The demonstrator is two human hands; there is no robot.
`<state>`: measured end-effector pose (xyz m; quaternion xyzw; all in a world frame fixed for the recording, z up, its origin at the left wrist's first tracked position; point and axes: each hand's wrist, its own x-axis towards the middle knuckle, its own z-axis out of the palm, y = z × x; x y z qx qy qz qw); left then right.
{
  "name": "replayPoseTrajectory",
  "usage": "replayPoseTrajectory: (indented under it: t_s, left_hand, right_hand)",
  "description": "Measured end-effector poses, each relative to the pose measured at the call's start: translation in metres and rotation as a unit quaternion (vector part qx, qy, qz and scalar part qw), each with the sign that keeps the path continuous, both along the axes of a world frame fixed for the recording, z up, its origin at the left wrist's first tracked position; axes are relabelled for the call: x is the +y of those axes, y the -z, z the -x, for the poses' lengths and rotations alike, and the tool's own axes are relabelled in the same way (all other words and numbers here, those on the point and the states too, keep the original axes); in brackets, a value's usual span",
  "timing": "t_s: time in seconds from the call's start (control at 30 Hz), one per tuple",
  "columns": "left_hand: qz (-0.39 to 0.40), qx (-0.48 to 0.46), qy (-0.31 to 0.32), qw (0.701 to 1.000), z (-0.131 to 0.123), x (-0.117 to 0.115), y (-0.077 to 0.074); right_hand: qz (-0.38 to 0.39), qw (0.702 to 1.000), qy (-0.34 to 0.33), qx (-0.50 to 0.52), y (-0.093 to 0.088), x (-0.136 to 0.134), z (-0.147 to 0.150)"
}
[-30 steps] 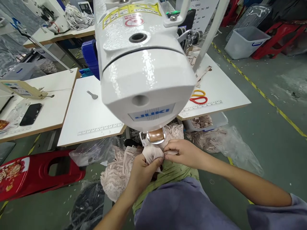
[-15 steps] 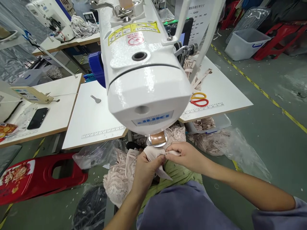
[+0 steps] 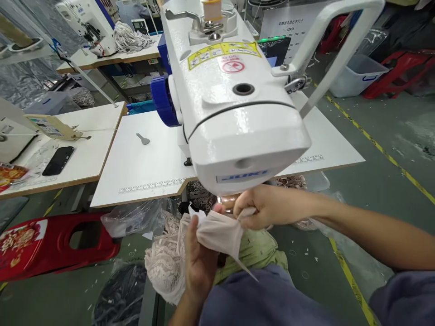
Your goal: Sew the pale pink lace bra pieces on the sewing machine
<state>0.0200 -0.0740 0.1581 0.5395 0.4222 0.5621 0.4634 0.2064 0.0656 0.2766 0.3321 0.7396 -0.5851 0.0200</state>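
Observation:
A pale beige fabric piece (image 3: 220, 233) is stretched between my two hands, just below the head of a white sewing machine (image 3: 244, 136). My left hand (image 3: 201, 260) supports it from the left and below, its thumb up along the fabric's left edge. Higher on the right, my right hand (image 3: 263, 206) pinches the fabric's upper right corner with bent fingers. A thin strip hangs down from the piece toward my lap. Beige lace garments (image 3: 166, 262) lie in a heap left of my left hand.
The white table (image 3: 146, 158) around the machine bears a small grey metal tool (image 3: 142, 139). Further left are a black phone (image 3: 58, 160) and a beige control panel (image 3: 50, 126). A red stool (image 3: 57, 244) stands lower left.
My right hand has risen and drawn the fabric taut, while my left hand has opened out beneath it. The view has shifted, so the machine appears further right, and the scissors are now out of sight.

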Motion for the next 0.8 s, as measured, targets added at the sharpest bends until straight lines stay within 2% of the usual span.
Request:
replayPoseTrajectory:
  t_s: [0.07, 0.1, 0.13, 0.2, 0.23, 0.27, 0.33, 0.4, 0.5, 0.57, 0.7, 0.8]
  left_hand:
    - [-0.106, 0.108, 0.016, 0.988, 0.012, 0.016, -0.008]
    - [-0.166, 0.191, 0.027, 0.967, 0.018, 0.025, -0.011]
    - [-0.220, 0.285, 0.036, 0.932, 0.023, 0.033, -0.012]
    - [-0.300, 0.428, 0.041, 0.852, 0.032, 0.050, -0.012]
    - [-0.329, 0.468, 0.036, 0.819, 0.035, 0.057, -0.011]
    - [-0.352, 0.493, 0.033, 0.795, 0.037, 0.064, -0.009]
    - [-0.381, 0.512, 0.040, 0.769, 0.041, 0.074, -0.004]
    - [-0.393, 0.512, 0.055, 0.762, 0.043, 0.080, -0.002]
    - [-0.380, 0.509, 0.072, 0.769, 0.042, 0.084, -0.004]
    - [-0.361, 0.509, 0.072, 0.778, 0.039, 0.082, -0.009]
    - [-0.293, 0.505, 0.072, 0.808, 0.030, 0.072, -0.020]
    - [-0.251, 0.511, 0.061, 0.820, 0.023, 0.066, -0.026]
  right_hand:
    - [-0.147, 0.988, 0.003, -0.057, -0.005, 0.008, 0.004]
    - [-0.199, 0.977, 0.006, -0.076, -0.005, 0.010, 0.005]
    - [-0.232, 0.969, 0.008, -0.089, -0.005, 0.011, 0.006]
    - [-0.259, 0.960, 0.003, -0.102, -0.002, 0.012, 0.008]
    - [-0.266, 0.958, -0.002, -0.103, -0.001, 0.012, 0.009]
    - [-0.274, 0.956, -0.003, -0.104, 0.000, 0.012, 0.009]
    - [-0.294, 0.950, -0.002, -0.104, 0.001, 0.012, 0.010]
    - [-0.294, 0.951, -0.001, -0.097, 0.001, 0.012, 0.010]
    - [-0.271, 0.959, 0.010, -0.081, 0.006, 0.010, 0.007]
    - [-0.283, 0.957, 0.048, -0.043, 0.015, 0.005, 0.001]
    - [-0.364, 0.917, 0.152, 0.063, 0.042, -0.011, -0.011]
    - [-0.389, 0.897, 0.181, 0.106, 0.056, -0.016, -0.015]
